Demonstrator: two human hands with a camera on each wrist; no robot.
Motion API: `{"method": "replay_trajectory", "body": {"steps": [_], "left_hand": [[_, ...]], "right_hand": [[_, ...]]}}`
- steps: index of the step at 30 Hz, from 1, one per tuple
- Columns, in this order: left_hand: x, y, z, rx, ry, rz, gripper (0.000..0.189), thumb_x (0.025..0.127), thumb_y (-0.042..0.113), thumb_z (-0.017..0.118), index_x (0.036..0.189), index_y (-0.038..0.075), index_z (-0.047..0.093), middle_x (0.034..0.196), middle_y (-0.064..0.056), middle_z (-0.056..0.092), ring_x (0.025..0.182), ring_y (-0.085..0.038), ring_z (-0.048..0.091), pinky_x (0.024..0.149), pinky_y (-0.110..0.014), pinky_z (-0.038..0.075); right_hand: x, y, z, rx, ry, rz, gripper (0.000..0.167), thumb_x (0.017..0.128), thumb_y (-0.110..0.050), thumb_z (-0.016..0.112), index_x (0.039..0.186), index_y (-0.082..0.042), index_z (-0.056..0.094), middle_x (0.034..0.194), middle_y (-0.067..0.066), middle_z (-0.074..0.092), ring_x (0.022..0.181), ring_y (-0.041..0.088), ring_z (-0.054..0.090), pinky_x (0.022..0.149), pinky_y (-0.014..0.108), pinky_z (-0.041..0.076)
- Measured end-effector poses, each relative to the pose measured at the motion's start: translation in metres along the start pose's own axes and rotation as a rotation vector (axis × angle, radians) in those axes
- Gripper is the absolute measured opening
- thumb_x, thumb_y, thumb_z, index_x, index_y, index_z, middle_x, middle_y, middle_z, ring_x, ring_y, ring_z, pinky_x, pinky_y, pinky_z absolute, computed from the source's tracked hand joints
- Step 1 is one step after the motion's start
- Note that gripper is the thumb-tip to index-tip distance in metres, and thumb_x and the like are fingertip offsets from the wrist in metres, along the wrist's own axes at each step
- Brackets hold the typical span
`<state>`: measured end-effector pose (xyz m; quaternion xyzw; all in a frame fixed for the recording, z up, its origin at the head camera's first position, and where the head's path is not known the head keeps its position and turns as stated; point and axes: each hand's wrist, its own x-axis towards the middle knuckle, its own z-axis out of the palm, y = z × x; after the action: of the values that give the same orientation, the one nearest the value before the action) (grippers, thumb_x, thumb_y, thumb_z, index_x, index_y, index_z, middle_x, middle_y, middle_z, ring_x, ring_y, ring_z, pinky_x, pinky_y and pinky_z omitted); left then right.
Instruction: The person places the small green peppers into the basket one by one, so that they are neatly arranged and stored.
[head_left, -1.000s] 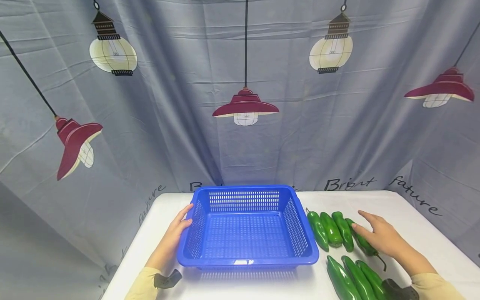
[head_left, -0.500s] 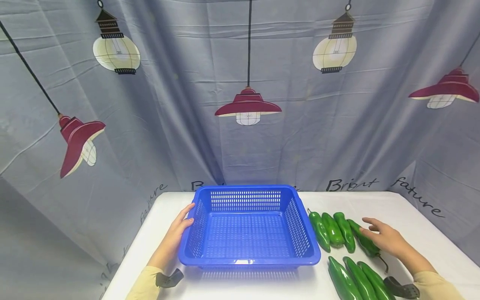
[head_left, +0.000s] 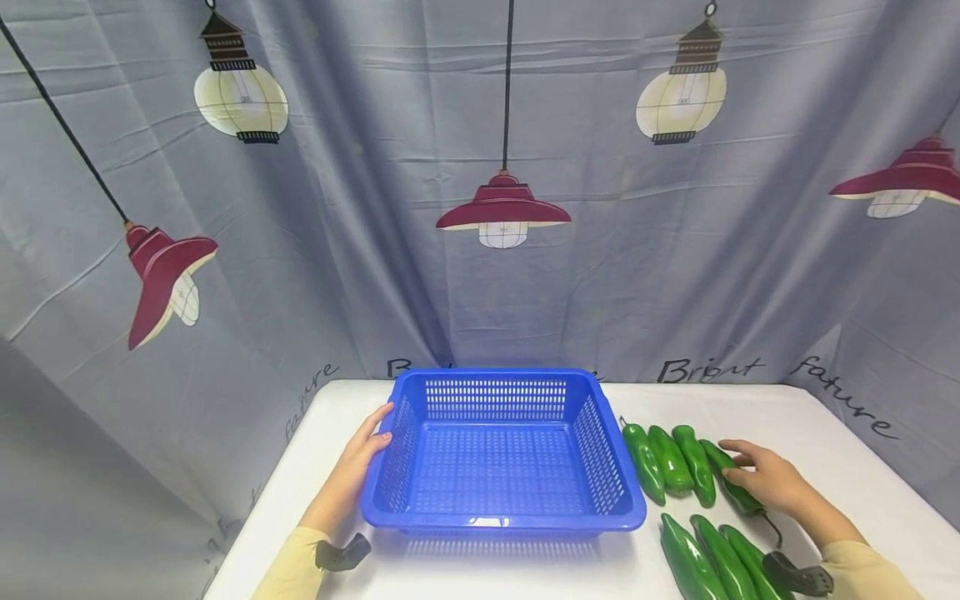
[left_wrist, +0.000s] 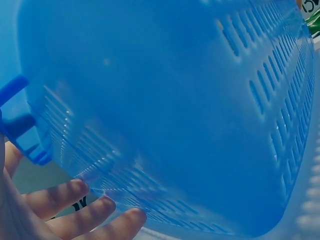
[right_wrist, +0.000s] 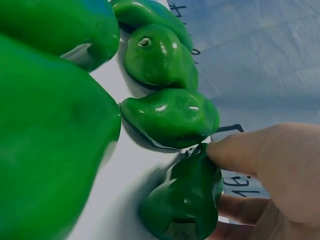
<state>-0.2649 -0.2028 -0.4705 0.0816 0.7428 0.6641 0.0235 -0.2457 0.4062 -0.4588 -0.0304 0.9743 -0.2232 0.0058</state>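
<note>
A blue plastic basket (head_left: 510, 523) with slotted walls stands on the white table. My left hand (head_left: 352, 462) holds its left side, thumb at the rim; in the left wrist view, the fingers (left_wrist: 85, 212) lie against the outside of the slotted wall. To the right of the basket, my right hand (head_left: 772, 479) pinches a glossy green pepper (head_left: 744, 498) with a thin dark stem. The right wrist view has the thumb (right_wrist: 240, 150) on one side of that pepper (right_wrist: 185, 200) and the fingers on the other, partly hidden behind it.
Three more green peppers (head_left: 672, 464) lie in a row between the basket and the held one. Nearer to me, several green peppers (head_left: 690, 562) lie side by side. A grey curtain (head_left: 525, 292) with printed lamps hangs behind the table.
My right hand has come down onto the rightmost pepper of the far row, and its fingers have closed round it. The left hand stays on the basket; the head view shifts slightly.
</note>
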Motion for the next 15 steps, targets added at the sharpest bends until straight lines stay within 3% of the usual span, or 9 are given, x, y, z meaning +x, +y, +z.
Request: {"method": "replay_trajectory", "body": {"steps": [4, 15], "left_hand": [[0.0008, 0.0006, 0.0003, 0.009, -0.001, 0.007, 0.055, 0.106, 0.015, 0.04, 0.16, 0.01, 0.03, 0.17, -0.02, 0.017, 0.156, -0.045, 0.016, 0.125, -0.067, 0.014], [0.0021, 0.0006, 0.0012, 0.003, 0.014, -0.002, 0.055, 0.106, 0.014, 0.04, 0.16, 0.009, 0.03, 0.17, -0.02, 0.019, 0.152, -0.042, 0.025, 0.123, -0.06, 0.022]], "right_hand": [[0.0005, -0.0005, 0.0001, 0.0, -0.022, -0.005, 0.052, 0.093, -0.014, 0.065, 0.134, 0.015, 0.05, 0.119, 0.046, 0.06, 0.107, 0.063, 0.059, 0.082, 0.067, 0.054], [0.0062, -0.003, 0.0009, -0.029, -0.064, -0.013, 0.053, 0.091, -0.015, 0.067, 0.133, 0.013, 0.052, 0.119, 0.048, 0.058, 0.108, 0.065, 0.058, 0.083, 0.069, 0.053]]}}
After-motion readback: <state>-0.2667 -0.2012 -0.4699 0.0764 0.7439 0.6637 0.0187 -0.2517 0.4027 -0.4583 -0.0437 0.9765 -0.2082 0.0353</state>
